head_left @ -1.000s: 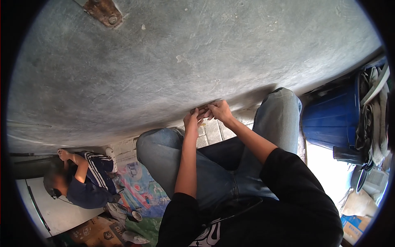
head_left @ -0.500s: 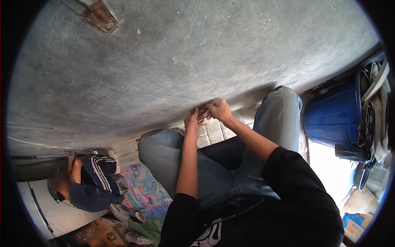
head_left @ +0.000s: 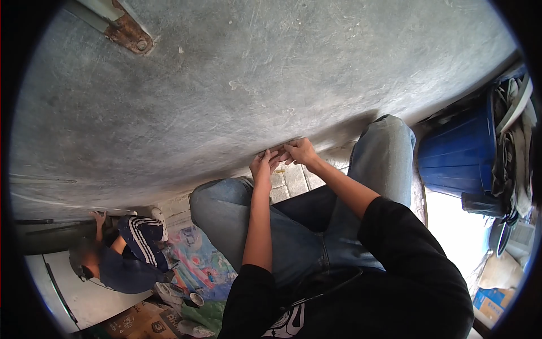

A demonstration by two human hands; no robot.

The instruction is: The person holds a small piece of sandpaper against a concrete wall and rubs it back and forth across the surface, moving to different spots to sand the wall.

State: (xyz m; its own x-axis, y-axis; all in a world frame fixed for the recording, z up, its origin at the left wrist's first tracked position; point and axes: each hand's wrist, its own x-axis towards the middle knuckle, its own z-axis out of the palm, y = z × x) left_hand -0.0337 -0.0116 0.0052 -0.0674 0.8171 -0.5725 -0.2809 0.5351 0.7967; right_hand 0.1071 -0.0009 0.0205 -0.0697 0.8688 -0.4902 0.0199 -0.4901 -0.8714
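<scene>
Both of my hands meet close to the grey wall (head_left: 226, 96), low down and above my lap. My left hand (head_left: 264, 164) has its fingers curled in a pinch, tips against those of the other hand. My right hand (head_left: 300, 151) is closed too, thumb and fingers pressed together beside the wall. Whatever lies between the fingertips is too small or too hidden to name. Below the hands, paving bricks (head_left: 293, 179) show between my jeans-covered knees (head_left: 384, 152).
At the right stands a blue bin (head_left: 456, 148) beside hanging dark cloth. Another person (head_left: 127, 260) crouches at the lower left, a hand near the wall. A colourful mat (head_left: 203, 263) and cardboard (head_left: 138, 320) lie there. A rusty bracket (head_left: 131, 37) is fixed to the wall.
My hands stay almost in place, fingers still together. The view has shifted slightly. The other person's arm has shifted, with the hand now spread near the wall.
</scene>
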